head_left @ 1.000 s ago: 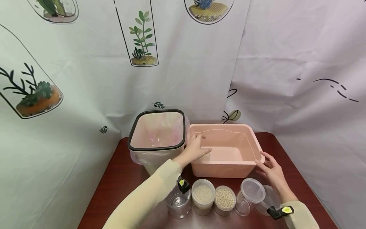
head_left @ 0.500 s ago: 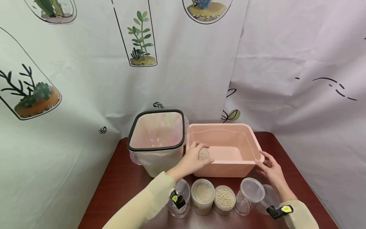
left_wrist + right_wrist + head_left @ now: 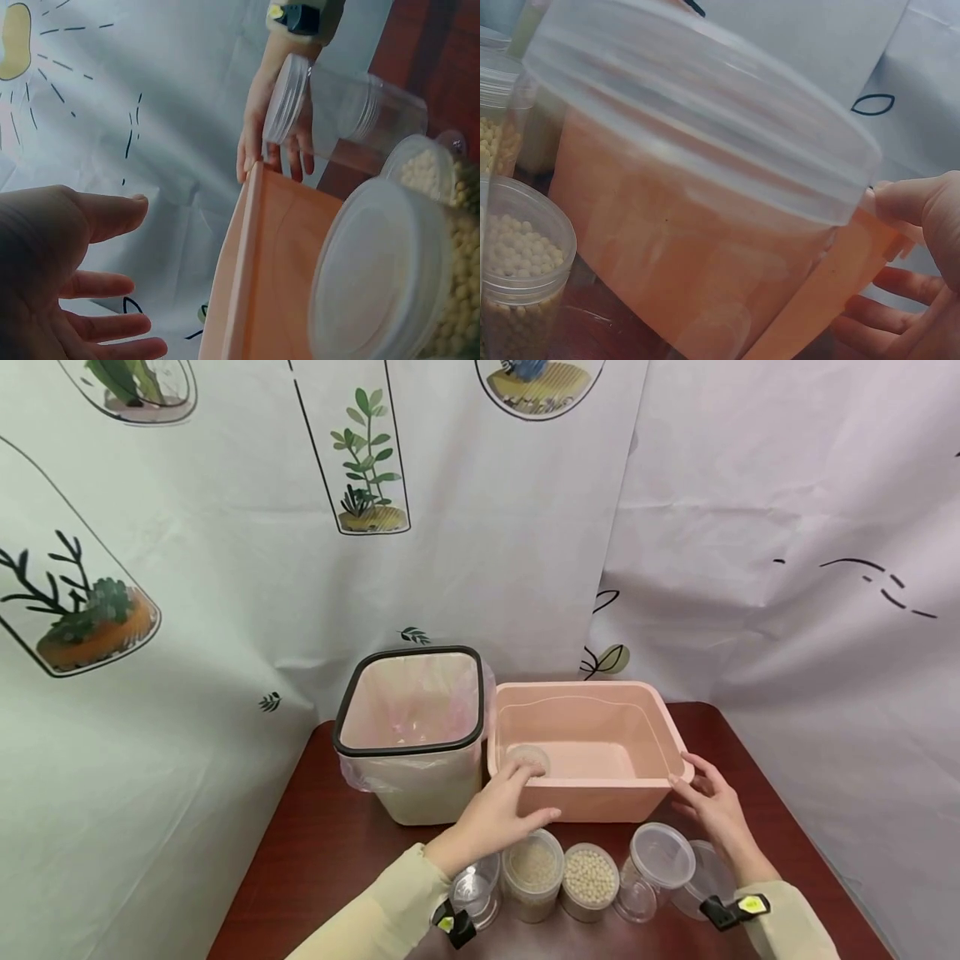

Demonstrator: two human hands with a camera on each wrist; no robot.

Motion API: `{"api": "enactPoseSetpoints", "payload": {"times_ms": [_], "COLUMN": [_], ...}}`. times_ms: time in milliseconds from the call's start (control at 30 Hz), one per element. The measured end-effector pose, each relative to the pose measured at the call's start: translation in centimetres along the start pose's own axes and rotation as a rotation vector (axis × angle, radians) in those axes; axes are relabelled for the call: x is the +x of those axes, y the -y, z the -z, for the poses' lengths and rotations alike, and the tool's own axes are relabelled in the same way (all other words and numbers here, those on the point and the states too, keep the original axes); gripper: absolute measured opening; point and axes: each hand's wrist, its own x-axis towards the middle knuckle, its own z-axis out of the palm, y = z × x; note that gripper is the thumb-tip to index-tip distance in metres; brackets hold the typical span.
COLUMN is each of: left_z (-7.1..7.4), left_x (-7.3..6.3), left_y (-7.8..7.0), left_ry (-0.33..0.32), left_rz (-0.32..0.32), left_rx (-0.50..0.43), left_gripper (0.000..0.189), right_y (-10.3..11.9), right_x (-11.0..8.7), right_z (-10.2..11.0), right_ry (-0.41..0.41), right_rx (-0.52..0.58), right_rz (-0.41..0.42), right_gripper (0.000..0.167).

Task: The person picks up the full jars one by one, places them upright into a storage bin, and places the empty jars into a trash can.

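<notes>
Here, my loosely spread left hand [image 3: 497, 814] hangs just beyond the upright lidded jar [image 3: 533, 881], my right hand [image 3: 714, 810] gripping the pink tub [image 3: 592, 783].

Your sleeves [image 3: 375, 906] are pale cream, your tub [image 3: 592, 804] is peach pink, and your bin [image 3: 427, 797] is off-white with a black rim [image 3: 408, 749]. You have pale cream beans [image 3: 590, 875] in clear jars [image 3: 480, 893], a dark red-brown tabletop [image 3: 300, 860], and a whitish cloth [image 3: 495, 560] printed with green plants [image 3: 367, 452] and black outlines [image 3: 373, 533].

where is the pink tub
In the head view, the pink tub stands right of the bin, behind several jars; the right hand grips its near right corner.
</notes>
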Motion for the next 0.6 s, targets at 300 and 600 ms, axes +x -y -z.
{"api": "enactPoseSetpoints", "payload": {"times_ms": [300, 600], "left_z": [-1.5, -3.1], "left_x": [-2.1, -3.5], "left_y": [-0.4, -0.2], "left_ry": [0.012, 0.044], "left_rz": [0.025, 0.015], "left_rx": [0.241, 0.323], "left_gripper": [0.062, 0.073], "right_y": [0.0, -0.2], "right_x": [0.1, 0.1], "right_z": [0.1, 0.1], "right_ry": [0.007, 0.003], "right_rx": [0.071, 0.021], "right_rz": [-0.003, -0.01], "right_gripper": [0.075, 0.077]}}
